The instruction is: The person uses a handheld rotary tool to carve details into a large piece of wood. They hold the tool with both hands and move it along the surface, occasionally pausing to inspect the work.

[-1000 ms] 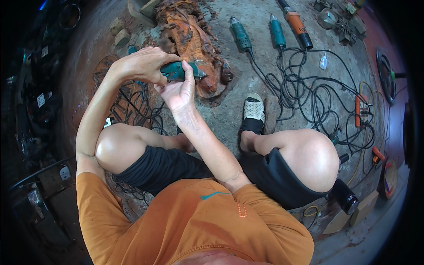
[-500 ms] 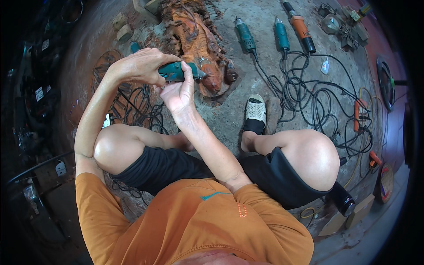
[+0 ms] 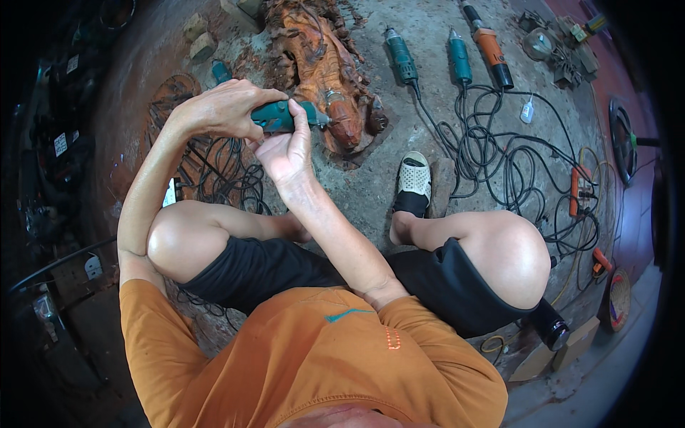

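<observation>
Between both hands (image 3: 222, 108) (image 3: 283, 151), green grinder (image 3: 271, 116)

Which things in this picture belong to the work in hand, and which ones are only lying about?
In the work, it seems:
green power tool, held by the left hand and right hand;
carved wood, near the tool's tip, contact unclear.

Apparently lying about:
two unheld green tools;
orange-and-black tool;
small white bottle;
wooden blocks.
</observation>
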